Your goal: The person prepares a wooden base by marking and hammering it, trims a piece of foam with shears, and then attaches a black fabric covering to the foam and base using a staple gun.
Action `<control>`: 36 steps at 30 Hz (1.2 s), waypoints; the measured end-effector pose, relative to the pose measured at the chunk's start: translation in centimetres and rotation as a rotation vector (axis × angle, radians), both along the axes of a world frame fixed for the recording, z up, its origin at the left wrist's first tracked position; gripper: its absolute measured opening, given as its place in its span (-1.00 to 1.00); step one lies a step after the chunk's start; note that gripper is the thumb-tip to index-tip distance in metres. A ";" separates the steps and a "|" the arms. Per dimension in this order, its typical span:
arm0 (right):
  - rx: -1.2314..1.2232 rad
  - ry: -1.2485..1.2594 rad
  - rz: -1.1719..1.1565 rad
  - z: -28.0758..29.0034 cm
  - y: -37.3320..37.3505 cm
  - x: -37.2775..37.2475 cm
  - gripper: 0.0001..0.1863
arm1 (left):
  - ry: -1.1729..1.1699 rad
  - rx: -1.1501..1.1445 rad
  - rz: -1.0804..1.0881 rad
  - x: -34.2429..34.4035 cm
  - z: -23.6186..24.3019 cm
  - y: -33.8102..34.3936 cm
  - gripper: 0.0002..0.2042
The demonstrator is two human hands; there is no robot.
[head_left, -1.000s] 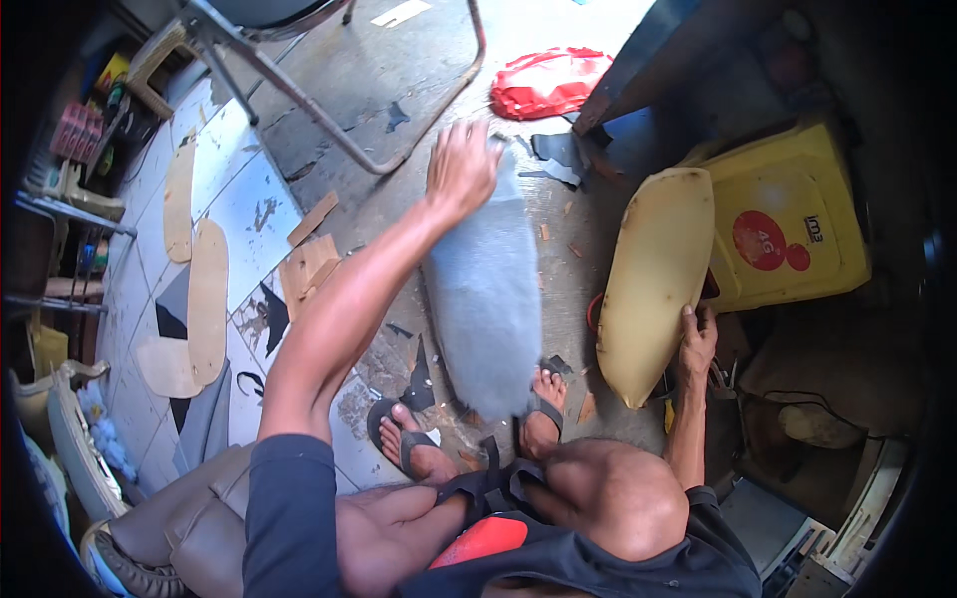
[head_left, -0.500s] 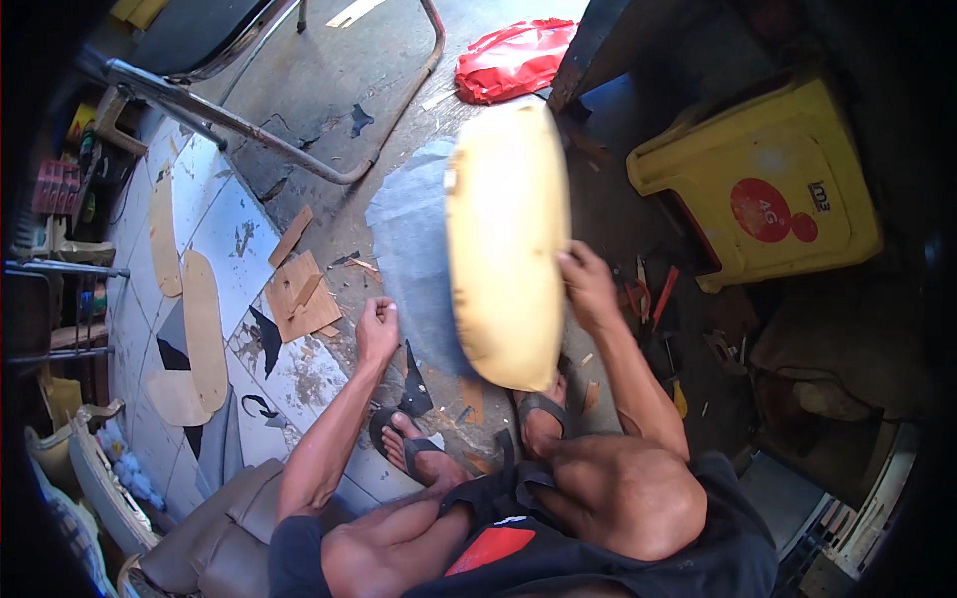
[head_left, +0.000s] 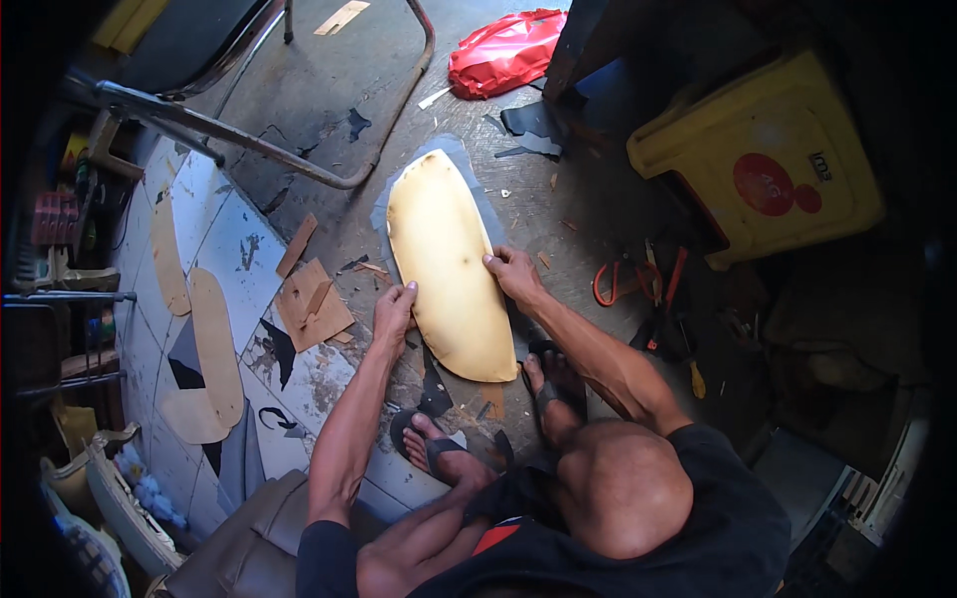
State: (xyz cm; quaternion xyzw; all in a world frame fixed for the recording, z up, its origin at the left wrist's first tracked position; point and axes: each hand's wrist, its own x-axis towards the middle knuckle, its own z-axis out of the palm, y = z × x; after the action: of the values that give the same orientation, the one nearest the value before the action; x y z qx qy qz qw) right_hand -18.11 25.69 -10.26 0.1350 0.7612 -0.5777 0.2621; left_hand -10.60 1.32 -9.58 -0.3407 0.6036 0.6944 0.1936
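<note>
The long yellow foam pad (head_left: 449, 264) is over a gray cloth (head_left: 455, 149) on the floor (head_left: 563, 214), just in front of the person's feet. I cannot tell if it lies all flat. The left hand (head_left: 395, 317) pinches its left edge, thumb on top. The right hand (head_left: 514, 274) pinches its right edge. Some fingers are hidden.

The pad looks light and soft, so a hard squeeze could dent it. It does not look slippery. It seems to keep its shape, so the middle of each long side is a good place to hold.

It has a smooth, puffy top, a round far end, a more pointed near end and small dark marks by its edges. The cloth looks thin and fuzzy. To the left, a flat tan board (head_left: 216, 344) has rounded ends. A shiny, crinkly red bundle (head_left: 503, 55) sits farther off.
</note>
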 end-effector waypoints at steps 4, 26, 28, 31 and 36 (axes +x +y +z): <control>0.079 -0.008 -0.026 0.5 0.1 -0.2 -0.63 | 0.013 -0.039 -0.019 0.0 0.0 0.6 -0.76; 0.248 -0.034 -0.005 0.6 0.0 -2.2 -0.56 | 0.017 -0.109 0.056 -2.6 -0.3 0.9 -0.79; 0.270 -0.030 -0.002 0.9 -0.2 -2.2 -0.56 | 0.009 -0.130 0.047 -2.3 -0.3 0.8 -0.78; 0.272 -0.021 0.019 2.3 -0.9 -2.5 -0.57 | 0.008 -0.117 0.080 -2.3 -0.9 0.2 -0.76; 0.204 0.072 -0.020 3.8 -0.7 -3.4 -0.59 | 0.054 -0.016 0.103 -3.1 -0.2 -0.1 -0.71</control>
State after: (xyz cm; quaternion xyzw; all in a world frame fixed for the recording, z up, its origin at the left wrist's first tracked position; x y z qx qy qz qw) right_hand -21.52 25.02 -6.42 0.1477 0.8236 -0.5040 0.2139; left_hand -13.65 1.26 -9.78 -0.3541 0.5957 0.7075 0.1386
